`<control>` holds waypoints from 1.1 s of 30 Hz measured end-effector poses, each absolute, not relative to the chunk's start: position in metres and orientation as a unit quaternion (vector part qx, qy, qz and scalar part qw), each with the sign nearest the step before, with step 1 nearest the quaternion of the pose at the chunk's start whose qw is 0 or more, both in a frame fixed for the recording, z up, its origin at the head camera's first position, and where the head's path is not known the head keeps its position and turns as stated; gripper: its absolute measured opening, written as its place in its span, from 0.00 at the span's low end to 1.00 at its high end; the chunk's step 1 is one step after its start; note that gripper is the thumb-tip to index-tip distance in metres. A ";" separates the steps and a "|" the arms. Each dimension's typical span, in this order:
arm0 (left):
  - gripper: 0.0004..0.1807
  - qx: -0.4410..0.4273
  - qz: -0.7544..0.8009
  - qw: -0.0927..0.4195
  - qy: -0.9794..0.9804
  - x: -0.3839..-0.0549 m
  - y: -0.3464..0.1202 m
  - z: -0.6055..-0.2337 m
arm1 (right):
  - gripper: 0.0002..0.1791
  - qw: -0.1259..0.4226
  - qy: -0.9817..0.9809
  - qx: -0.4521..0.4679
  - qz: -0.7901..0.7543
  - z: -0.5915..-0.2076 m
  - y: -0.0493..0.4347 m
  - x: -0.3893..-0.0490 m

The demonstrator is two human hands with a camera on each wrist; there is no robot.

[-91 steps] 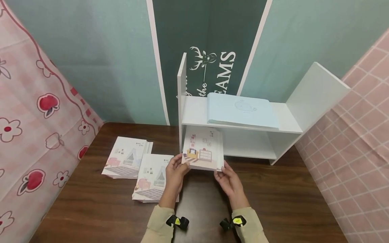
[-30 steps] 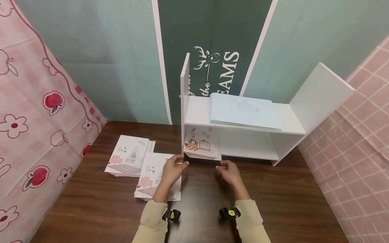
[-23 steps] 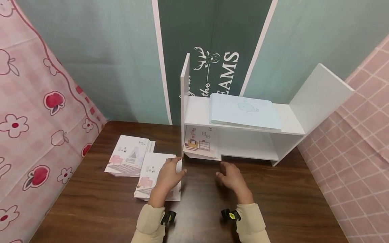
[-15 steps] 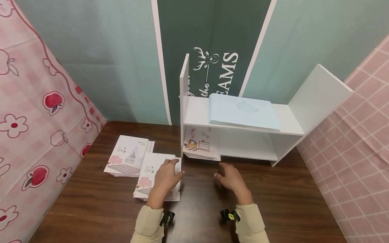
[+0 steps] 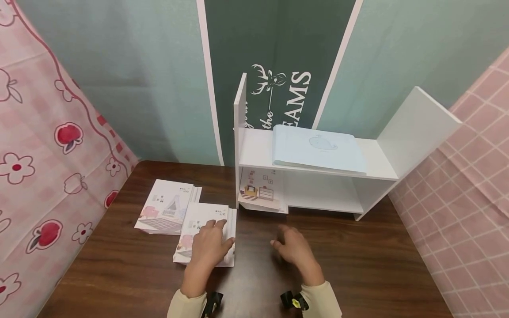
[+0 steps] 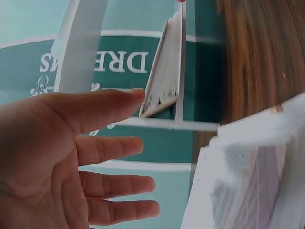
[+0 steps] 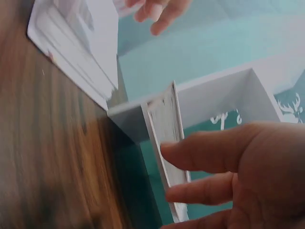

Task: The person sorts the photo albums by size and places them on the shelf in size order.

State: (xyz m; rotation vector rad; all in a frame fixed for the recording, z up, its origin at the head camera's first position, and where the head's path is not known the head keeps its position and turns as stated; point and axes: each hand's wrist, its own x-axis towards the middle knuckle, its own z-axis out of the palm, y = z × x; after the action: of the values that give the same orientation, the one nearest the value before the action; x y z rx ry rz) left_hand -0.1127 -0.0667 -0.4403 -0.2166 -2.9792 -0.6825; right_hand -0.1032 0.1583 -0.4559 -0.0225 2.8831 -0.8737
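My left hand (image 5: 208,245) hovers over the front pile of books (image 5: 199,212), which have a pink-and-grey room picture on the cover. Its fingers are straight and apart in the left wrist view, holding nothing. To the right, my right hand (image 5: 296,251) is above the table with relaxed fingers and nothing in them. A book with a yellow armchair on its cover (image 5: 260,192) lies in the left end of the white shelf's (image 5: 324,194) lower compartment, its front edge at the opening. In the right wrist view the right hand's fingers overlap that book's page edges (image 7: 167,124).
A second pile of similar books (image 5: 165,205) lies behind and left of the front one. On the shelf's upper board rests a pale blue book with a whale drawing (image 5: 318,148). The brown wooden table (image 5: 358,265) meets patterned cloths at both sides.
Three seconds ago both hands gripped the armchair-cover book at the shelf's opening. They have let it go inside and drawn back; the left hand has moved left over the front pile.
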 end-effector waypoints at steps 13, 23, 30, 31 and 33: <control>0.26 -0.036 -0.206 0.050 -0.977 -0.103 -0.097 -0.449 | 0.24 0.074 0.961 -0.017 -0.266 -0.471 0.130 -0.092; 0.27 0.001 -0.208 0.028 -0.978 -0.103 -0.120 -0.453 | 0.26 0.067 0.958 -0.065 -0.273 -0.477 0.104 -0.094; 0.28 0.021 -0.220 0.008 -0.975 -0.103 -0.137 -0.460 | 0.25 0.052 0.942 -0.096 -0.318 -0.487 0.089 -0.096; 0.28 0.022 -0.224 0.004 -0.974 -0.102 -0.139 -0.462 | 0.25 0.051 0.938 -0.098 -0.329 -0.488 0.087 -0.096; 0.28 0.024 -0.236 -0.006 -0.972 -0.102 -0.144 -0.464 | 0.25 0.046 0.928 -0.101 -0.355 -0.492 0.085 -0.097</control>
State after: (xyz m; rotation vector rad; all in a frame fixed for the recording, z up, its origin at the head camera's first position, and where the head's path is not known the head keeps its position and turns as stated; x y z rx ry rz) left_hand -0.1018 -0.1436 -0.4642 0.0761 -3.0641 -0.7432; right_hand -0.0973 0.0852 -0.4917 -0.3088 2.8337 -1.0822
